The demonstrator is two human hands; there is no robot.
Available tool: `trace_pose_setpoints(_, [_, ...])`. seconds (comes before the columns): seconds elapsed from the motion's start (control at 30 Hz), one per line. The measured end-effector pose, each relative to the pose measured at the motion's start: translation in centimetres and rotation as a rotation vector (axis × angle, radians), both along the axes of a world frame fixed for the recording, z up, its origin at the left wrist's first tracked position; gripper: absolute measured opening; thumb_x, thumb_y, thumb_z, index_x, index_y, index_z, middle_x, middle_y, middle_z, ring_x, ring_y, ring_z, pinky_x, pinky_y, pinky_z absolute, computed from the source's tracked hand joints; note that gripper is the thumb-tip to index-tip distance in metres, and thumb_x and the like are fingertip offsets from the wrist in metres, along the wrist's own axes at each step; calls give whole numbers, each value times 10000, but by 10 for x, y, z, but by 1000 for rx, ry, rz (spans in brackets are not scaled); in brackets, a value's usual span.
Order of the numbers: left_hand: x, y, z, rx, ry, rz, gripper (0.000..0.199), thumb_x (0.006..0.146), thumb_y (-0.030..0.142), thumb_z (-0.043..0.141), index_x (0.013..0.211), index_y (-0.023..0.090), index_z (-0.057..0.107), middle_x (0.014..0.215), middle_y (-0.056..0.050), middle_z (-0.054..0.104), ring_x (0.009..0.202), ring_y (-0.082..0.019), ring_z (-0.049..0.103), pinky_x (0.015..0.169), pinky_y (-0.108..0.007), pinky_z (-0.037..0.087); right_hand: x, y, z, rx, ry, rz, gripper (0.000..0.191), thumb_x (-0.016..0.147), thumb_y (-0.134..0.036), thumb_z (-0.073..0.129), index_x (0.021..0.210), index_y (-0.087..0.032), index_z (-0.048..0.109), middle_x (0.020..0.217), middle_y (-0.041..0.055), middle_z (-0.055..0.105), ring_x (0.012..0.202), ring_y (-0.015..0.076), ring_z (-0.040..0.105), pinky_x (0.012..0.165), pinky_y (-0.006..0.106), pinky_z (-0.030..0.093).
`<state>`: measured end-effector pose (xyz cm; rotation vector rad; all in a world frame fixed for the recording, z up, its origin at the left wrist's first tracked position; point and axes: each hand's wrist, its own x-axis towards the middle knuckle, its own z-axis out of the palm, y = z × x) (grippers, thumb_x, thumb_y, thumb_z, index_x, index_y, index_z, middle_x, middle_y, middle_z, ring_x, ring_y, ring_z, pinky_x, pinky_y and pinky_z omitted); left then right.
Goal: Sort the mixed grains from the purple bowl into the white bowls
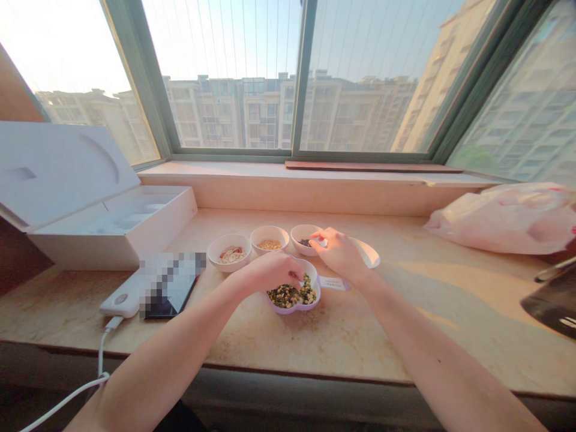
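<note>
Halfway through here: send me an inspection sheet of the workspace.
surface: sunlit speckled stone window ledge.
job's things: lilac bowl of mixed beans, dark-seed bowl, tan-grain bowl, pale-flake bowl, last three white.
grips: left hand over the lilac bowl's beans; right hand at the dark-seed bowl.
clutter: open white box, power bank, blurred phone, pink plastic bag.
cables: white cable from power bank over ledge edge.
surroundings: window, apartment blocks outside.
</note>
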<state>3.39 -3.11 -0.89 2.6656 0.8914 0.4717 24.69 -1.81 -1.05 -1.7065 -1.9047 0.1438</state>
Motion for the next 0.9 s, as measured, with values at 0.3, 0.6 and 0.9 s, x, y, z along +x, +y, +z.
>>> trace_pose_setpoints(0.3, [-15,14,14,-219,-219,171,243,921,301,615,739,172,710,673,11,655,627,-120,560,606,-244,401,-9,-6,4,8,-1,140,235,961,-328,605,1057,-222,791,1098,74,784,936,239,705,794,337,494])
trace_pose_setpoints(0.6, [-64,48,27,-160,-103,325,267,861,266,543,671,158,696,645,-6,634,644,-142,559,631,-261,403,-37,-36,5,-157,-36,637,241,960,-313,626,1120,-234,787,1081,62,769,973,221,697,881,339,522])
trace_pose_setpoints(0.9, [-98,45,38,-110,408,698,163,765,194,617,664,160,740,644,-68,698,586,-159,589,551,-252,367,-46,-39,1,-246,-140,777,549,783,-375,804,1317,-280,717,1398,73,647,1263,290,599,1095,409,455])
